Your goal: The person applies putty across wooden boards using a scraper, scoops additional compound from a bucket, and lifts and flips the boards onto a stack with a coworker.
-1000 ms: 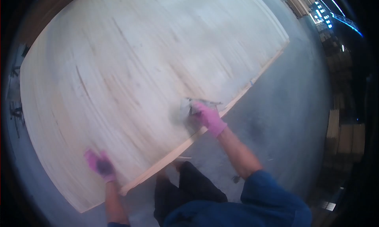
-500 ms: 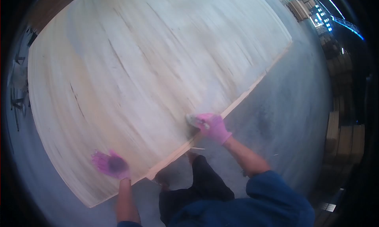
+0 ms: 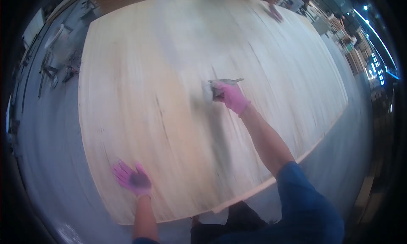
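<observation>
A large pale wood veneer sheet (image 3: 178, 116), streaked with darker grain lines and cracks, lies on top of a low stack. My left hand (image 3: 133, 179), in a pink glove with a dark patch, rests near the sheet's front left with its fingers spread. In its own pink glove, my right hand (image 3: 233, 97) is closed around a putty knife (image 3: 216, 91) over the middle of the sheet. Whitish material shows at the tool's left side, and a thin pointed part sticks out to the right. Blur hides the blade's exact contact with the wood.
Another person's hand (image 3: 275, 14) is over the far right edge of the sheet. A whitish bucket (image 3: 62, 44) stands on the floor at the left. Brown boards (image 3: 127, 0) lie beyond the far edge, and stacked wood (image 3: 356, 59) lines the right side.
My right hand has moved with the putty knife from the near edge to the middle of the sheet. The view has shifted, bringing another person's hand into sight. My left hand stays spread on the wood.
</observation>
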### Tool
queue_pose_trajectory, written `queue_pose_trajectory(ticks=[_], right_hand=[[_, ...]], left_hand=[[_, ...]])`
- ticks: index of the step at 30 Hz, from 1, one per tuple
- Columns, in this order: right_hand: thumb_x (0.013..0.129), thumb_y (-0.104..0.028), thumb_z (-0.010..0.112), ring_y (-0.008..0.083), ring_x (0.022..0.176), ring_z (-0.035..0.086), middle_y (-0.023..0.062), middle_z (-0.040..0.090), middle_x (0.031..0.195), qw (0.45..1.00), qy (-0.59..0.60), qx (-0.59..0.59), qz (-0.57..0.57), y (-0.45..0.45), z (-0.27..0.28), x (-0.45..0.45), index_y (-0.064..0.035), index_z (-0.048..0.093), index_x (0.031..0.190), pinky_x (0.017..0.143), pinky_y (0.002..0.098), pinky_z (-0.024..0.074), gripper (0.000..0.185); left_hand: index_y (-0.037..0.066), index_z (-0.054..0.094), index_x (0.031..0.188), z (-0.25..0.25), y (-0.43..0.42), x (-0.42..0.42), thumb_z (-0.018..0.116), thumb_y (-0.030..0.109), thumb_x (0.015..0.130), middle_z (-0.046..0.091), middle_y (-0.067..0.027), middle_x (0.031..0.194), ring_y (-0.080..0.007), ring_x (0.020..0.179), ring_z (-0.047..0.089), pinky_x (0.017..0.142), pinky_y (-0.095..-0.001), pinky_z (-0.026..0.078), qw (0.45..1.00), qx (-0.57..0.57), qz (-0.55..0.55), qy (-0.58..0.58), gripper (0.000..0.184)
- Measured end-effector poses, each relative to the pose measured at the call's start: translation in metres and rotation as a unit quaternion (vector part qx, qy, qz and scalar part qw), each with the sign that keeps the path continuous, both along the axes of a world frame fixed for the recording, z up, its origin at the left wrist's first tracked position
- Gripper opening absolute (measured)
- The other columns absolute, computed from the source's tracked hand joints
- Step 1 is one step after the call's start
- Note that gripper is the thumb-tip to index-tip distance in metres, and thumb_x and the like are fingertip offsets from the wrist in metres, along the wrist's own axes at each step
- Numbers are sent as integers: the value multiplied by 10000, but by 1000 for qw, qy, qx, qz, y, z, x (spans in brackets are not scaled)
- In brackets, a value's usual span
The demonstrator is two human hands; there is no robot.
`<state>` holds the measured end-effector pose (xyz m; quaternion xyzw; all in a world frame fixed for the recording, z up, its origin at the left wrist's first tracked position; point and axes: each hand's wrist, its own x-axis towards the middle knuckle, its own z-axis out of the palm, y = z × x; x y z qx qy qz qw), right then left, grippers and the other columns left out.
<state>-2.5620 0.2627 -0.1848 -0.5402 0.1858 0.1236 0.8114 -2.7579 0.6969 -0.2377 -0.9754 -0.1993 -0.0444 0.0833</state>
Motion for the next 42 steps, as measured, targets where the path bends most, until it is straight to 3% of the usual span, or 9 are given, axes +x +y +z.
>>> queue_pose_trajectory(ticks=[4,5,9,16,24,29,33,35,42], right_hand=[[958,-244,655,217,931,691,82,712,1076,998,13,-58,22,54,-8,111,-38,688,1164,777,378,582,293],[914,-240,675,242,907,698,116,726,1032,952,-62,-284,100,63,-2,127,-19,717,1082,760,363,570,281],[863,-369,618,371,1103,634,215,704,1085,735,-161,-635,176,98,9,179,-11,718,1073,961,431,500,427],[869,-224,633,307,969,673,100,727,983,606,-271,-679,314,109,0,7,-155,718,1125,820,437,541,278],[790,-108,663,284,930,681,61,705,914,630,-219,-700,254,109,12,-228,-203,699,1124,749,428,537,349],[794,-124,689,289,924,684,55,725,1046,649,-188,-717,173,117,-9,-201,-202,694,1146,789,419,532,361],[786,-128,703,288,961,677,73,720,1097,672,-221,-654,267,119,-4,-275,-200,683,1167,810,414,532,388],[770,-113,705,290,975,674,79,711,1114,671,-238,-648,270,115,0,-315,-181,664,1188,813,412,535,426],[777,-92,708,304,991,683,107,706,1121,693,-194,-659,218,158,29,-427,-90,644,1224,812,414,561,452]], left_hand=[[-2,279,1549,17,-7,19,526,436,960,248,-275,1600,-436,1494,212,1205,-545,173,998,-50,16,23,775],[-2,281,1548,20,-5,21,534,437,953,244,-273,1602,-435,1495,210,1206,-545,171,998,-57,22,26,782],[3,279,1551,16,-2,34,542,450,938,227,-268,1611,-432,1502,195,1209,-541,165,996,-75,34,35,803],[14,258,1564,14,1,28,493,477,962,206,-262,1623,-420,1515,171,1219,-523,148,995,-74,32,58,795],[72,282,1568,-28,154,-55,467,440,1007,272,-143,1632,-319,1506,247,1206,-481,209,978,-82,-182,-57,696],[82,273,1568,5,196,-109,464,363,1030,322,-143,1600,-302,1476,301,1194,-417,268,998,26,-11,48,636],[64,297,1553,-29,226,-126,438,376,1042,333,-188,1579,-313,1463,324,1183,-422,304,969,-221,-93,-52,615],[62,312,1546,4,200,-113,419,390,1050,334,-208,1572,-318,1454,340,1171,-428,327,996,-77,-46,17,604],[40,323,1535,-3,201,-118,398,401,1056,342,-230,1559,-345,1422,379,1127,-445,382,998,-12,-61,16,605]])
